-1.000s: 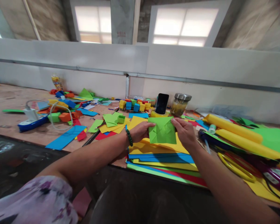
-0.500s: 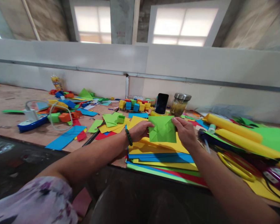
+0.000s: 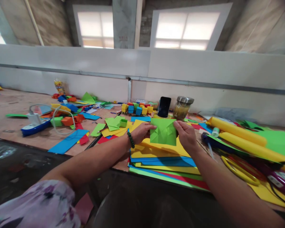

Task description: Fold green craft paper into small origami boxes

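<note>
Paper hangs above stacked sheets, edges in left grip and right grip.

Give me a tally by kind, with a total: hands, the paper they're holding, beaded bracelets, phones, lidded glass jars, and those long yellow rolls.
Bare hands, the left hand and right hand: 2
Creased green paper square: 1
Dark green beaded bracelet: 1
Black rectangular phone: 1
Clear glass jar with silver lid: 1
Long yellow rolls: 2
Total: 8
</note>
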Action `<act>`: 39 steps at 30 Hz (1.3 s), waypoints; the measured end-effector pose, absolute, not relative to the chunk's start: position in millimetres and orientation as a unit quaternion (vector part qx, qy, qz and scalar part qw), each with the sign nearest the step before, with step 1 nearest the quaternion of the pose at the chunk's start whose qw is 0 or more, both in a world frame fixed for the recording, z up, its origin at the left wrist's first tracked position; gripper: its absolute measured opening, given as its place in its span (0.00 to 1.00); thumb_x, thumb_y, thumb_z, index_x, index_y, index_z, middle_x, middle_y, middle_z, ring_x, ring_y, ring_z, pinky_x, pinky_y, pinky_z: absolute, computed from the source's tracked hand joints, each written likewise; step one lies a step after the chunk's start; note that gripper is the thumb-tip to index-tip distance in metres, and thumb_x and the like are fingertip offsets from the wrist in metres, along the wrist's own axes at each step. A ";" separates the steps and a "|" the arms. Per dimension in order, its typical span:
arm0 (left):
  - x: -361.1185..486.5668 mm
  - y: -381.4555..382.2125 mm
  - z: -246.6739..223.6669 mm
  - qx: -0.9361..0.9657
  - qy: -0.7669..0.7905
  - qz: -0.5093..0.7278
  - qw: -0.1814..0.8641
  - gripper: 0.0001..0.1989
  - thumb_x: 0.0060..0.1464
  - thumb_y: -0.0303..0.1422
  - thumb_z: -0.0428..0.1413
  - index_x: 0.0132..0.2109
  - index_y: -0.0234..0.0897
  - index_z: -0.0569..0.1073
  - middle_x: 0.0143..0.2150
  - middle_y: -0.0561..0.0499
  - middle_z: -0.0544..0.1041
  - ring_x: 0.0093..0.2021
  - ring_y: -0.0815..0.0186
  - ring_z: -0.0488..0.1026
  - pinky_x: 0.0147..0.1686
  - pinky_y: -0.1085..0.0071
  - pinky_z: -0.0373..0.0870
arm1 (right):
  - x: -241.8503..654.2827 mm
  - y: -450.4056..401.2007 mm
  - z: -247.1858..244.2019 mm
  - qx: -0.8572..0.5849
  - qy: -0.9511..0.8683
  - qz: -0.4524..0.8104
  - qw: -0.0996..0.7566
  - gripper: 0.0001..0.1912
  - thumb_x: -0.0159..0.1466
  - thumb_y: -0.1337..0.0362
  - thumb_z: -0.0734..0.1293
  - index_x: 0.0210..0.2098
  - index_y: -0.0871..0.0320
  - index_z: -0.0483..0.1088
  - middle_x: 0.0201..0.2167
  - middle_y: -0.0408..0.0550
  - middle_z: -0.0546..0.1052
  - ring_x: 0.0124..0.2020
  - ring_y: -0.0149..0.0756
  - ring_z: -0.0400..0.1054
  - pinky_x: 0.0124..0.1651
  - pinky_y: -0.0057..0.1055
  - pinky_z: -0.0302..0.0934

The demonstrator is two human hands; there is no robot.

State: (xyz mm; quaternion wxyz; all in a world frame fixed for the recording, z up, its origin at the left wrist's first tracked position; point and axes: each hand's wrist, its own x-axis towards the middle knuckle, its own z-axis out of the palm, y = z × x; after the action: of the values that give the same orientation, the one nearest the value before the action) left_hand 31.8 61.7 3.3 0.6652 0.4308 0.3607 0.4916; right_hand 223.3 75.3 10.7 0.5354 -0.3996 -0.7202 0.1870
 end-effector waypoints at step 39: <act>21.6 80.1 -18.4 0.487 0.399 0.451 0.632 0.09 0.42 0.24 0.61 0.34 0.29 0.74 0.28 0.50 0.76 0.25 0.72 0.72 0.27 0.76 0.69 | 217.3 86.9 -3.7 -0.376 -0.743 0.202 0.516 0.25 0.62 0.44 0.56 0.20 0.56 0.61 0.18 0.42 0.63 0.22 0.31 0.55 0.26 0.30 0.52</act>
State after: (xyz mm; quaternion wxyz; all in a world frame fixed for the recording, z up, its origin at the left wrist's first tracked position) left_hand 21.6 80.1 -18.4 0.6324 0.4867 0.3995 0.4513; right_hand 217.3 86.9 -3.7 0.5156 -0.3758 -0.7429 0.2024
